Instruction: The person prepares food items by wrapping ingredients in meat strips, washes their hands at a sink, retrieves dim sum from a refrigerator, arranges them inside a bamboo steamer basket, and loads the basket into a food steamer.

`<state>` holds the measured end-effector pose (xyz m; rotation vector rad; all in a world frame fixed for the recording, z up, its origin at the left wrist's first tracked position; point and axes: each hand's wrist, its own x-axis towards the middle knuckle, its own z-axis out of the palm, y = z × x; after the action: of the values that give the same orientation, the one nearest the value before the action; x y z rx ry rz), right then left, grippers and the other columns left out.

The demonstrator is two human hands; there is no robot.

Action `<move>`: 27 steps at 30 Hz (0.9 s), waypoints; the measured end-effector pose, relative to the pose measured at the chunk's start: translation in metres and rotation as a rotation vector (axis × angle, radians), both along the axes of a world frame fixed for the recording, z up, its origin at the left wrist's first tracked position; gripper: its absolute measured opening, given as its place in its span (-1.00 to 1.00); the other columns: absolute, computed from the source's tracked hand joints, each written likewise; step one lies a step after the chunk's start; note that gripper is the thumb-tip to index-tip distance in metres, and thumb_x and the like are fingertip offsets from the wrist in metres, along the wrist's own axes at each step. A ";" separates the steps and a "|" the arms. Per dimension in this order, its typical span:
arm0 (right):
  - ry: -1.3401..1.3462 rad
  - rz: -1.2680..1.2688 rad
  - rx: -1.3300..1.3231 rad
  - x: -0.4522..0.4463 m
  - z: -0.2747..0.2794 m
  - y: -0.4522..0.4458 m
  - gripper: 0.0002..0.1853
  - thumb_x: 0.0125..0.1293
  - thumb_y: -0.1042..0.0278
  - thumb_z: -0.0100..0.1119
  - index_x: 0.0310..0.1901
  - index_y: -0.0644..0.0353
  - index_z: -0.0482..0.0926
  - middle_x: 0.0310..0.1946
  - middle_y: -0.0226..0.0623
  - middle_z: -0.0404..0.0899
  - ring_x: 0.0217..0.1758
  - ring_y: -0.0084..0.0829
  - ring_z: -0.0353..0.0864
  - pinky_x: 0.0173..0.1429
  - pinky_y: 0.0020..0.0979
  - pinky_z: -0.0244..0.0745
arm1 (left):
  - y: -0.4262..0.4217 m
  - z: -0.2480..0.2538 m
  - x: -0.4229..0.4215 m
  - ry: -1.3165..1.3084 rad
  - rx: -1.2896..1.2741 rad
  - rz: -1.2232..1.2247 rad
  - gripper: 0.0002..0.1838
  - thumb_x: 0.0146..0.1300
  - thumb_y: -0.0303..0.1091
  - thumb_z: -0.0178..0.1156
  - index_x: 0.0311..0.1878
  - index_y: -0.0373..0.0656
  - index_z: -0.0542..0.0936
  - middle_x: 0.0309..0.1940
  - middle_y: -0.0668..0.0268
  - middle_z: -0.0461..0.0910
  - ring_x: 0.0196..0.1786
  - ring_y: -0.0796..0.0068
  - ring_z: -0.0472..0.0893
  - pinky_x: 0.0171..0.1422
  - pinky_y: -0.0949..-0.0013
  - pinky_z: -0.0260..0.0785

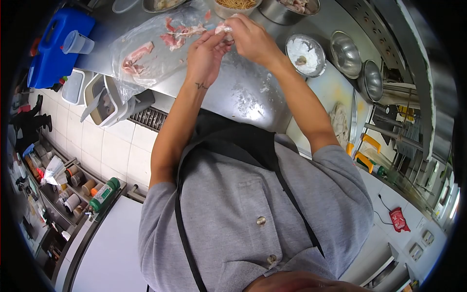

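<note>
I judge my work partway: pink raw meat strips (142, 51) lie on the clear plastic sheet (163, 63) at upper left, while pale meat pieces (297, 6) sit in the round steel pot (278, 16) at the top. At upper centre my left hand (206, 53) and right hand (249, 40) meet, fingertips pinched together on a small, whitish-pink meat scrap (224, 30).

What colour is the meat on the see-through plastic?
The meat is pink, with paler, whitish parts. It shows best in the head view.

Working kitchen, steel counter (221, 107), metal bowls (346, 53), raw meat (138, 57), tiled floor (116, 146)
</note>
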<state>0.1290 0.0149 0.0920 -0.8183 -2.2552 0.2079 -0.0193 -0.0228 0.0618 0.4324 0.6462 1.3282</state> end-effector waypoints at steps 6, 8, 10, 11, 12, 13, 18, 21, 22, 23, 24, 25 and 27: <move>0.052 -0.043 0.070 0.010 -0.005 -0.001 -0.68 0.05 0.63 0.17 -0.10 0.21 0.53 -0.17 -0.19 0.51 -0.13 -0.09 0.59 -0.09 -0.17 0.54 | 0.006 -0.004 0.011 0.035 0.037 0.017 -0.79 0.34 -0.50 0.13 -0.01 -0.37 0.56 -0.20 0.24 0.64 -0.19 0.48 0.60 -0.08 0.42 0.41; 0.055 -0.079 0.089 0.016 -0.004 -0.002 -0.72 0.09 0.63 0.17 -0.12 0.22 0.54 -0.17 -0.19 0.51 -0.14 -0.09 0.59 -0.10 -0.17 0.54 | 0.010 0.003 0.015 0.109 0.055 -0.011 -0.78 0.34 -0.49 0.12 0.01 -0.37 0.54 -0.17 0.21 0.64 -0.15 0.45 0.59 -0.04 0.40 0.41; 0.314 -0.162 0.096 0.026 -0.001 -0.012 -0.79 0.18 0.60 0.18 -0.12 0.24 0.57 -0.18 -0.18 0.54 -0.19 -0.12 0.59 -0.12 -0.23 0.54 | 0.023 0.012 0.023 0.179 0.087 -0.057 -0.76 0.35 -0.49 0.10 0.03 -0.37 0.53 -0.14 0.18 0.63 -0.11 0.42 0.58 0.01 0.38 0.40; 0.316 -0.182 0.117 0.033 0.000 -0.018 -0.79 0.18 0.60 0.18 -0.12 0.24 0.57 -0.18 -0.18 0.54 -0.19 -0.12 0.59 -0.12 -0.23 0.54 | 0.035 0.017 0.026 0.370 0.104 -0.083 -0.67 0.34 -0.49 0.12 0.12 -0.42 0.47 -0.10 0.15 0.63 -0.11 0.42 0.59 0.02 0.38 0.42; 0.364 -0.303 0.032 0.041 -0.001 -0.026 -0.81 0.21 0.58 0.18 -0.12 0.26 0.58 -0.19 -0.17 0.55 -0.20 -0.13 0.59 -0.13 -0.25 0.53 | 0.046 0.021 0.030 0.563 0.123 -0.102 -0.57 0.33 -0.49 0.13 0.22 -0.48 0.41 -0.07 0.13 0.62 -0.10 0.42 0.60 0.04 0.38 0.44; 0.417 -0.420 -0.057 0.049 -0.005 -0.033 -0.83 0.25 0.56 0.18 -0.12 0.27 0.58 -0.20 -0.16 0.56 -0.21 -0.14 0.59 -0.14 -0.27 0.52 | 0.061 0.034 0.037 0.566 0.139 -0.115 -0.57 0.33 -0.49 0.13 0.22 -0.48 0.41 -0.07 0.13 0.62 -0.10 0.42 0.60 0.04 0.38 0.44; 0.432 -0.585 -0.101 0.088 -0.019 -0.064 -0.86 0.24 0.56 0.18 -0.16 0.29 0.57 -0.22 -0.15 0.56 -0.25 -0.15 0.59 -0.20 -0.30 0.50 | 0.122 0.084 0.067 0.678 0.342 -0.187 -0.21 0.30 -0.49 0.16 0.46 -0.54 -0.04 0.05 -0.06 0.57 0.02 0.29 0.63 0.15 0.40 0.48; 0.407 -0.711 -0.123 0.110 -0.027 -0.079 -0.88 0.24 0.56 0.17 -0.18 0.29 0.57 -0.23 -0.14 0.56 -0.31 -0.18 0.59 -0.25 -0.31 0.49 | 0.111 0.073 0.049 0.748 0.315 -0.232 -0.22 0.31 -0.50 0.14 0.46 -0.52 -0.05 0.13 -0.16 0.49 0.07 0.22 0.62 0.17 0.38 0.50; 0.405 -0.737 -0.192 0.114 -0.029 -0.085 -0.87 0.24 0.57 0.16 -0.18 0.29 0.57 -0.23 -0.14 0.56 -0.33 -0.20 0.59 -0.26 -0.32 0.49 | 0.104 0.061 0.039 0.747 0.309 -0.172 -0.22 0.28 -0.49 0.16 0.46 -0.51 0.00 0.11 -0.14 0.52 0.01 0.25 0.63 0.12 0.39 0.51; 0.401 -0.754 -0.265 0.118 -0.032 -0.089 -0.87 0.23 0.57 0.16 -0.17 0.28 0.57 -0.23 -0.14 0.56 -0.36 -0.22 0.59 -0.27 -0.32 0.49 | 0.097 0.050 0.025 0.744 0.297 -0.106 -0.22 0.24 -0.48 0.18 0.45 -0.50 0.05 0.08 -0.12 0.54 -0.04 0.28 0.64 0.08 0.40 0.53; 0.409 -0.757 -0.268 0.121 -0.037 -0.090 -0.87 0.23 0.57 0.16 -0.17 0.28 0.57 -0.23 -0.14 0.56 -0.36 -0.22 0.59 -0.27 -0.32 0.49 | 0.089 0.044 0.007 0.765 0.273 -0.104 -0.25 0.26 -0.47 0.17 0.44 -0.51 0.07 0.11 -0.13 0.52 -0.02 0.28 0.64 0.08 0.38 0.53; 0.392 -0.753 -0.291 0.123 -0.041 -0.090 -0.86 0.22 0.57 0.17 -0.17 0.28 0.57 -0.24 -0.14 0.55 -0.38 -0.23 0.58 -0.28 -0.32 0.49 | 0.081 0.040 -0.015 0.786 0.245 -0.097 -0.27 0.27 -0.46 0.17 0.43 -0.51 0.10 0.14 -0.14 0.50 0.00 0.27 0.64 0.07 0.37 0.53; 0.374 -0.732 -0.331 0.123 -0.048 -0.088 -0.85 0.20 0.56 0.18 -0.17 0.27 0.58 -0.25 -0.15 0.55 -0.40 -0.25 0.58 -0.29 -0.33 0.49 | 0.068 0.025 -0.065 0.891 0.201 -0.018 -0.36 0.30 -0.42 0.18 0.37 -0.50 0.22 0.12 -0.08 0.53 -0.01 0.31 0.64 0.08 0.36 0.53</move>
<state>0.2521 -0.0735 0.0443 -1.5733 -1.4761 0.3518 -0.0838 0.0453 0.0864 1.2210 1.2336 1.1503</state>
